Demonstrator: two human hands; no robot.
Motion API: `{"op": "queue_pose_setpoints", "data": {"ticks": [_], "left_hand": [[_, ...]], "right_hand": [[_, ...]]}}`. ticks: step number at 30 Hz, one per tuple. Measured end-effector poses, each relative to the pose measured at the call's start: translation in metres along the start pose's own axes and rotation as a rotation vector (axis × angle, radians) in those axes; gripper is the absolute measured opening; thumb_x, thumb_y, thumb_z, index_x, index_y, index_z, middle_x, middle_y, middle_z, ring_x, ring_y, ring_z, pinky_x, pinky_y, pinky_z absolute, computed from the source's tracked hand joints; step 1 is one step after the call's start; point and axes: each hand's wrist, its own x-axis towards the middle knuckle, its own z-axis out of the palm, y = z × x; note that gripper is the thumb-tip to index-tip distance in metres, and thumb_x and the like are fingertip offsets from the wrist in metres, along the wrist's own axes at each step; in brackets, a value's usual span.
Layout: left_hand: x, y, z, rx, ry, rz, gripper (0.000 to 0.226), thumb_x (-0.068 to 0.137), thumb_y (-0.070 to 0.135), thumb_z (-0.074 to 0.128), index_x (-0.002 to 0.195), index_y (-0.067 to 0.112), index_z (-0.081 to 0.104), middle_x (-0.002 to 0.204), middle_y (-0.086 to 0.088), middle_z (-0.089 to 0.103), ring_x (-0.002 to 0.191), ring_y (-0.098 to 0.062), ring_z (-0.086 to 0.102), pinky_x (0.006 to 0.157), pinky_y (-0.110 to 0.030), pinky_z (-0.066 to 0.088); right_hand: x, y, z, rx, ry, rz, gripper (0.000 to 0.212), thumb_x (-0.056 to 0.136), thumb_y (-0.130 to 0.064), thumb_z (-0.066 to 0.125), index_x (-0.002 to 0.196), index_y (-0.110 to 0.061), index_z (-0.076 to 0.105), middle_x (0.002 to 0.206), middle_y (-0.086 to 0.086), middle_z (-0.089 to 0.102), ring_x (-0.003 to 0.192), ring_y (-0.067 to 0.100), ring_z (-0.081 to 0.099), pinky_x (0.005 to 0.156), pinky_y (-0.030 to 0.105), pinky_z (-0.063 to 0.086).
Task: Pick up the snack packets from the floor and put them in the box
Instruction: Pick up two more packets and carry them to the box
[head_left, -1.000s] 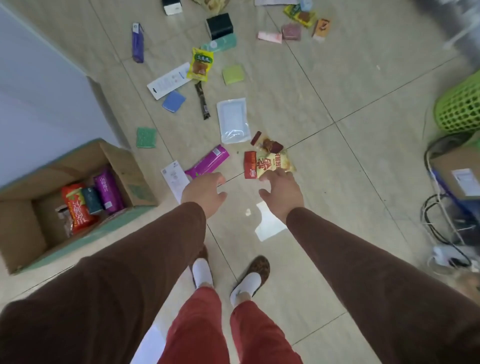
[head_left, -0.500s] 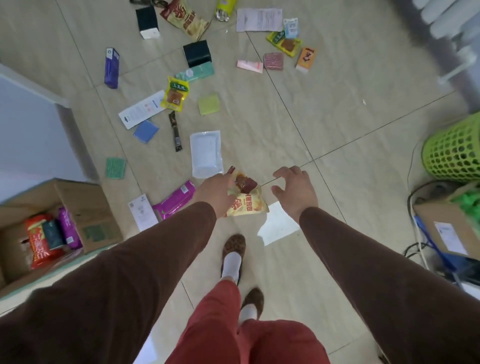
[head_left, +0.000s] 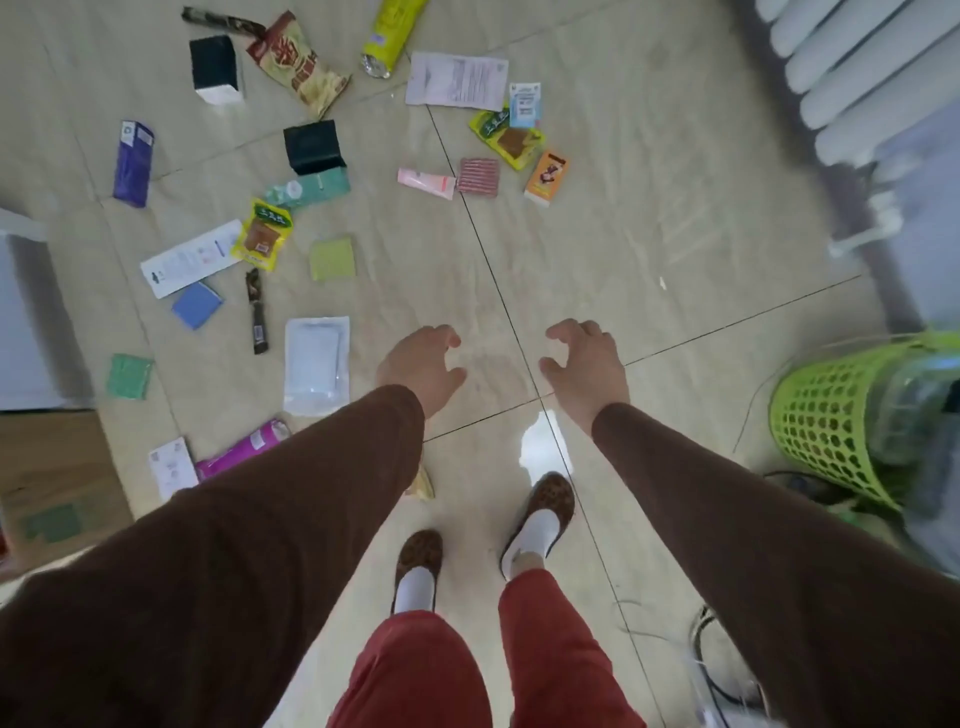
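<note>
Both arms reach forward over the tiled floor. My left hand (head_left: 422, 364) and my right hand (head_left: 584, 366) hover with fingers spread and nothing in them. Only a yellow corner of a snack packet (head_left: 423, 487) peeks out below my left forearm. More packets lie ahead and to the left: a magenta packet (head_left: 244, 449), a yellow packet (head_left: 262, 236), a white pouch (head_left: 316, 364), a thin brown stick pack (head_left: 257, 312), a large red-and-beige bag (head_left: 301, 62) and a yellow-green packet (head_left: 506, 137). A flap of the cardboard box (head_left: 52, 493) shows at the left edge; its inside is out of view.
A green mesh basket (head_left: 831, 431) stands at the right, with cables (head_left: 711, 660) on the floor below it and a white radiator (head_left: 852, 78) at the top right. Papers, black boxes (head_left: 214, 67) and small coloured pads are scattered among the packets. My feet (head_left: 537, 512) stand near the tile joint.
The view has swung forward and right, pushing the box to the left edge. My left hand has come off the yellow packet, which is now mostly hidden under my forearm. Both hands have moved forward, open.
</note>
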Motion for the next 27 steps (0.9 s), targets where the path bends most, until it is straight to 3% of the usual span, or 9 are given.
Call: {"op": "queue_pose_setpoints", "data": {"ticks": [14,27], "left_hand": [[0.165,0.047,-0.053,-0.164,0.024,-0.152,0.041,0.089,0.032,0.064,0.128,0.022,0.055,0.125,-0.001,0.06,0.115,-0.022,0.058,0.097,-0.041,0.048],[0.335,0.055,-0.085,-0.161,-0.011,-0.237,0.041,0.09,0.031,0.064,0.128,0.02,0.054,0.129,-0.003,0.059,0.119,-0.027,0.056,0.099,-0.041,0.046]], "right_hand": [[0.221,-0.032,-0.097,-0.204,-0.108,-0.159,0.035,0.097,-0.022,0.058,0.132,-0.018,0.058,0.132,0.006,0.057,0.125,0.025,0.049,0.101,0.04,0.047],[0.423,-0.044,-0.089,-0.464,-0.292,-0.293,0.04,0.099,-0.02,0.052,0.139,-0.017,0.054,0.137,0.011,0.055,0.129,0.03,0.049,0.101,0.043,0.045]]}}
